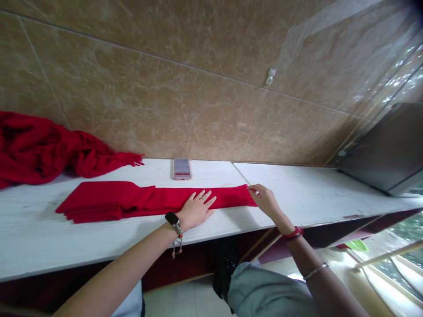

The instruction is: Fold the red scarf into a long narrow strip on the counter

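A red scarf (165,200) lies lengthwise along the white counter, its left part folded in several layers and its right part stretched out as a narrower strip. My left hand (196,210) rests on the strip with fingers spread flat. At the fringed right end is my right hand (263,200), its thumb and fingers pinched together at the edge of the fringe. How much of the fringe is between the fingertips is too small to make out. A second red scarf (49,152) lies in a loose heap at the far left, with a fringe at its right tip.
A phone (181,169) lies against the wall behind the scarf. The white counter (313,187) runs along a brown tiled wall (198,105). At the right end stands a dark grey box-like object (380,145). Below the counter's front edge are dark red open compartments (185,264).
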Tool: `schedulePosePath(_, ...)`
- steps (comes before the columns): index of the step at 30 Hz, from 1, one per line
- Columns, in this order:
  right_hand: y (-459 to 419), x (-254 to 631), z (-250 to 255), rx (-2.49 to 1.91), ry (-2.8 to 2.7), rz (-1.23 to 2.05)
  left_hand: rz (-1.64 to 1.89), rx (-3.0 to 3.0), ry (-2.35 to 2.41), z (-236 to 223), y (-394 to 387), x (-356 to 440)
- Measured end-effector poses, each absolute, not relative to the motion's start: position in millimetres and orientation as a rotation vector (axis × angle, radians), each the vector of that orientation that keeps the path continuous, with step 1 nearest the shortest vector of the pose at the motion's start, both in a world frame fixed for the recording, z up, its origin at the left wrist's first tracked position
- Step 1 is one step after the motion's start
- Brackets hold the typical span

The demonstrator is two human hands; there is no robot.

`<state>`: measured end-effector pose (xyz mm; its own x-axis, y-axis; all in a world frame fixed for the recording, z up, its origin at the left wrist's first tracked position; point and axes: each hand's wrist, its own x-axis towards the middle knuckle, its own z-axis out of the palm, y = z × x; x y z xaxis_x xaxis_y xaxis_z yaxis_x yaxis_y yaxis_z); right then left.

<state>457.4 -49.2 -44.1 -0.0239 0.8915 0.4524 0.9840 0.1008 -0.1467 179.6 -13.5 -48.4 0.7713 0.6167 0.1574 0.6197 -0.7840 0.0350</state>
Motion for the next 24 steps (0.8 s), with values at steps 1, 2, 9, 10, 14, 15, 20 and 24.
schedulePosePath(1, -52, 447, -42, -1.866, -1.997, -0.247, -0.233, -2.939, -1.036, -48, -13, 181)
schedulePosePath(2, -53, 438, -42, -1.920, -2.028, -0.224, -0.213, -2.941, -1.047, -47, -13, 182)
schedulePosePath(9, -56, 432, -51, -2.359, -1.963, -0.343, -0.152, -2.968, -1.063, -46, -11, 186)
schedulePosePath(10, -57, 438, -51, -2.386, -1.943, -0.362, -0.135, -2.958, -1.057, -46, -11, 186)
schedulePosePath(14, -63, 458, -44, -2.409, -1.842, -0.463, -0.086, -2.918, -1.049, -46, -11, 186)
schedulePosePath(15, -64, 459, -41, -2.373, -1.834, -0.500, -0.092, -2.915, -1.052, -46, -12, 186)
schedulePosePath(20, -62, 432, -35, -2.031, -1.952, -0.431, -0.150, -2.937, -1.060, -47, -12, 186)
schedulePosePath(24, -54, 415, -50, -2.088, -1.966, -0.266, -0.102, -2.920, -1.074, -44, -14, 186)
